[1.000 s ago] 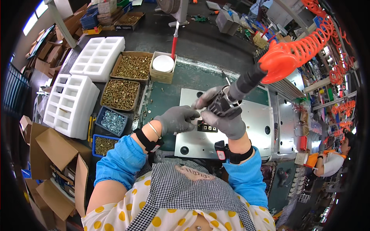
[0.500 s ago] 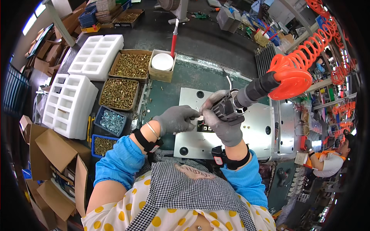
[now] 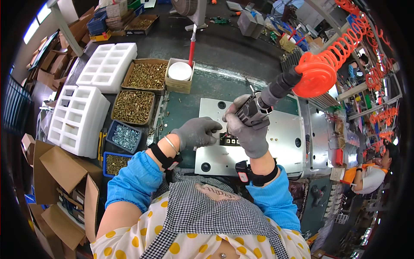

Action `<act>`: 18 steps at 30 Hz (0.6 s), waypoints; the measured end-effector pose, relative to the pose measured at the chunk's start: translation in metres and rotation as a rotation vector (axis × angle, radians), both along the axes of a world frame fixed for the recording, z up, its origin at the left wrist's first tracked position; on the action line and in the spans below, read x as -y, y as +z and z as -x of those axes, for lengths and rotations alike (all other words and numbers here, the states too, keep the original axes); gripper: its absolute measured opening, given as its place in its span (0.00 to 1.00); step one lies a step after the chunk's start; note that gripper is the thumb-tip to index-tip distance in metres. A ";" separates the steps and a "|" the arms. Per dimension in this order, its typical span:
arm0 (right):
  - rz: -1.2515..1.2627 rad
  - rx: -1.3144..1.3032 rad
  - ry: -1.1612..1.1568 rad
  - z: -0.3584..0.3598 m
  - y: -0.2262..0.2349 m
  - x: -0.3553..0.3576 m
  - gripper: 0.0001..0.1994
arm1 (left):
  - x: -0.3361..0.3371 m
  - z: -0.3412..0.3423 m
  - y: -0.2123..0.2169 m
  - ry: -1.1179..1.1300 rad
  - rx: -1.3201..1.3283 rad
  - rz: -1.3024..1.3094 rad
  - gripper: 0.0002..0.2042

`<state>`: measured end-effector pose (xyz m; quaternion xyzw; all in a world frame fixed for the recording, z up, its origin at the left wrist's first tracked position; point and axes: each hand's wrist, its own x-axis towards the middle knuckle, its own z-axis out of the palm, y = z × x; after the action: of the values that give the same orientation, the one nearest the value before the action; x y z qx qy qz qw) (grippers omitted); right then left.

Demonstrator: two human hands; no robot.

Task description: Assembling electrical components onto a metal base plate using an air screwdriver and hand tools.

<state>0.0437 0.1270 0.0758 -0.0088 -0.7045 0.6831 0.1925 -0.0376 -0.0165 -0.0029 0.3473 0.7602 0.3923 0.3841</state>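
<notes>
My right hand (image 3: 249,136), in a grey glove, is closed around a black and grey air screwdriver (image 3: 255,113). It holds the tool above a flat silver metal plate (image 3: 282,151). Just left of it, my gloved left hand (image 3: 195,133) hovers over the plate's left edge, index finger and thumb apart, and no object shows between them. A small black block with light square terminals (image 3: 230,140) sits on the plate between the hands, partly covered by my right hand. The driver's tip is hidden behind my fingers.
A coiled orange air hose (image 3: 317,75) runs up right from the tool. At left stand boxes of brass-coloured screws (image 3: 133,106), blue trays of small hardware (image 3: 124,136), white foam trays (image 3: 77,121) and an open carton (image 3: 62,168). A co-worker (image 3: 373,177) is at far right.
My right hand and the screwdriver have risen slightly away from the plate. A gap has opened between my two hands, and the left fingers have drawn back a little.
</notes>
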 end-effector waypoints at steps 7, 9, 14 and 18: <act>-0.010 -0.027 0.022 0.001 -0.003 0.002 0.17 | 0.001 0.001 -0.004 0.014 0.001 -0.011 0.24; -0.017 -0.025 0.018 0.002 -0.003 0.002 0.17 | 0.001 0.000 -0.002 0.022 0.017 -0.012 0.24; 0.097 0.014 -0.015 0.000 -0.001 0.000 0.18 | 0.001 -0.002 0.001 0.020 -0.019 -0.010 0.24; 0.089 -0.034 -0.012 -0.001 -0.002 0.003 0.18 | 0.001 -0.002 0.003 0.018 -0.022 -0.003 0.24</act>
<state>0.0443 0.1242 0.0733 -0.0099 -0.6699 0.7126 0.2081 -0.0359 -0.0179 0.0005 0.3454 0.7669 0.3930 0.3716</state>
